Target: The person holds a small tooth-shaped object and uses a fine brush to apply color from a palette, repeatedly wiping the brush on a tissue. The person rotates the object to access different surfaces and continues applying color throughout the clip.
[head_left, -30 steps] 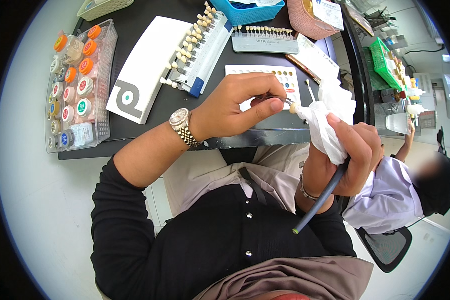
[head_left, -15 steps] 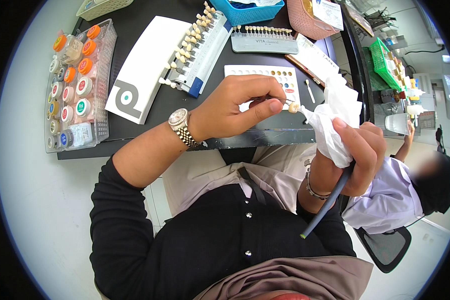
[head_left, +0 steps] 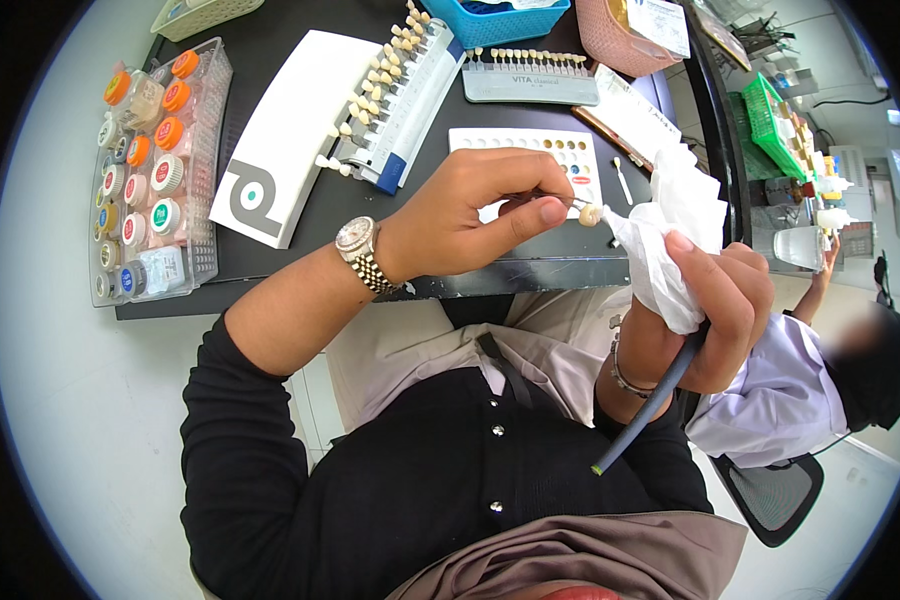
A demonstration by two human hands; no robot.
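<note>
My left hand point(head_left: 485, 215), wearing a watch, is closed in a pinch on a thin metal holder point(head_left: 574, 203), mostly hidden by the fingers. At its end sits a small cream tooth crown point(head_left: 590, 215). Just right of the crown, my right hand point(head_left: 725, 300) grips a crumpled white tissue point(head_left: 670, 225), one twisted corner of it pointing at the crown with a small gap. The same hand holds a slim dark grey handle point(head_left: 650, 415) that slants down left; its other end is hidden by the hand and tissue.
Behind my hands lie a white palette point(head_left: 515, 138), a grey tooth shade guide point(head_left: 530, 85), a larger shade guide point(head_left: 405, 110) and a white box point(head_left: 285, 130). A clear rack of jars point(head_left: 160, 190) stands left. Blue point(head_left: 500, 28) and pink baskets point(head_left: 620, 50) are behind. A co-worker point(head_left: 770, 390) sits right.
The lower end of the dark grey handle has swung slightly left. My hands, the crown and the tissue stay almost where they were. The co-worker's hand has shifted slightly.
</note>
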